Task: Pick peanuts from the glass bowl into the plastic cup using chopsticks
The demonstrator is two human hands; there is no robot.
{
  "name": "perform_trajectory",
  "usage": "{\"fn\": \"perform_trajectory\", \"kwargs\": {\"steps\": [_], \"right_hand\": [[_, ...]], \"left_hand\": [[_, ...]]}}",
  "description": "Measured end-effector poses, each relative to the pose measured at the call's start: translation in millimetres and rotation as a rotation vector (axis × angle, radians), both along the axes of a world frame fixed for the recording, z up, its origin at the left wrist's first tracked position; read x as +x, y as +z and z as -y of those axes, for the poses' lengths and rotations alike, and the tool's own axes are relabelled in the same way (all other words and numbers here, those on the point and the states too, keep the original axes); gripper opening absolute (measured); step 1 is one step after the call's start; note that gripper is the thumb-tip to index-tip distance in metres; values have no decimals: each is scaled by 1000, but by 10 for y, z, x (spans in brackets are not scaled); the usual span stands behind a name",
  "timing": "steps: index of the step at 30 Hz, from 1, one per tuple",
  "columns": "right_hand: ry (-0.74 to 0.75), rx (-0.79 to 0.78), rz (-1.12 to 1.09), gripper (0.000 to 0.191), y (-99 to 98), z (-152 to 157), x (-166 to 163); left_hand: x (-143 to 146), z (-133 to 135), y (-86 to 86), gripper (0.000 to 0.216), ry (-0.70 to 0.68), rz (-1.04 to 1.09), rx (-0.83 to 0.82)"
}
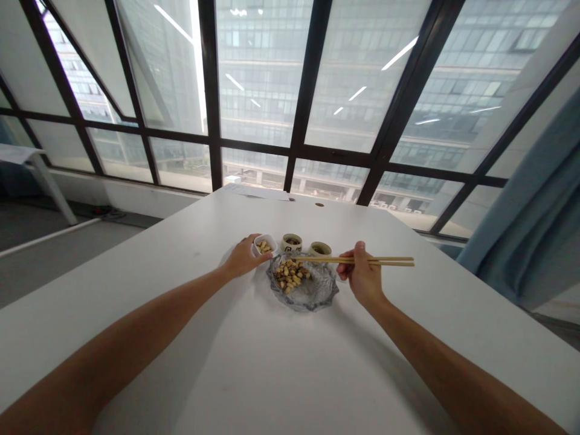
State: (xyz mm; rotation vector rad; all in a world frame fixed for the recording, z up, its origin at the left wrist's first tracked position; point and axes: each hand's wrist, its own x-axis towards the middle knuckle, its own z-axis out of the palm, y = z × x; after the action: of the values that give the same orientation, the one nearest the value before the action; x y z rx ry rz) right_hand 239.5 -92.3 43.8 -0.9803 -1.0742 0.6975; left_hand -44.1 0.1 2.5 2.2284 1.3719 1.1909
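My left hand (244, 257) is closed around the side of a small white plastic container (265, 238), tilted toward me, with several pale nuts (263, 247) in it. In my right hand (364, 275) is a pair of wooden chopsticks (390, 261), held level with the tips pointing left. Those tips reach over a scalloped clear glass bowl (324, 293). Nuts in shells, perhaps pistachios (291, 276), are heaped on the bowl's left side, mixed with some thin dark pieces. Just behind the bowl stand a cream cup (291, 248) with dark markings and a second cup (319, 248).
Everything stands on a long white table (272, 374). Paper sheets (258, 192) lie at its far end, near a round hole (319, 205). Beyond rise dark-framed windows (296, 121). A blue curtain (525, 229) hangs at the right, and another white table (27, 155) is at the far left.
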Motion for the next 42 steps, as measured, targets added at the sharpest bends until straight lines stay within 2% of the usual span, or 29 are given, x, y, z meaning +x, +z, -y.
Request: {"fn": "perform_trajectory", "kwargs": {"steps": [8,12,15,17,20,25,28,33,36,42], "right_hand": [[-33,27,72,55,55,5,39],[-58,45,8,56,43,-78,126],[-112,62,-1,57,66,-133,216],[-170,83,19,57,94,-161,300],[-257,113,40,58,140,-190,449],[-353,128,76,59,173,-214,646],[-373,124,99,59,175,-220,688],[-382,105,120,59,195,-198,673],[-368,117,147,59,207,-179,654],[-349,137,162,60,186,-177,636]], "left_hand": [[9,28,11,62,13,-5,-35],[-51,-23,27,78,85,-36,-221],[-51,-92,149,87,94,-100,-285],[60,-126,279,82,83,-165,-163],[442,-142,466,70,-15,-308,60],[1273,-148,579,76,-224,-501,26],[1557,-178,573,79,-241,-559,-70],[1629,-233,558,80,-238,-442,-146],[1615,-246,541,83,-260,-350,-145],[1626,-241,513,85,-304,-308,-97]]}}
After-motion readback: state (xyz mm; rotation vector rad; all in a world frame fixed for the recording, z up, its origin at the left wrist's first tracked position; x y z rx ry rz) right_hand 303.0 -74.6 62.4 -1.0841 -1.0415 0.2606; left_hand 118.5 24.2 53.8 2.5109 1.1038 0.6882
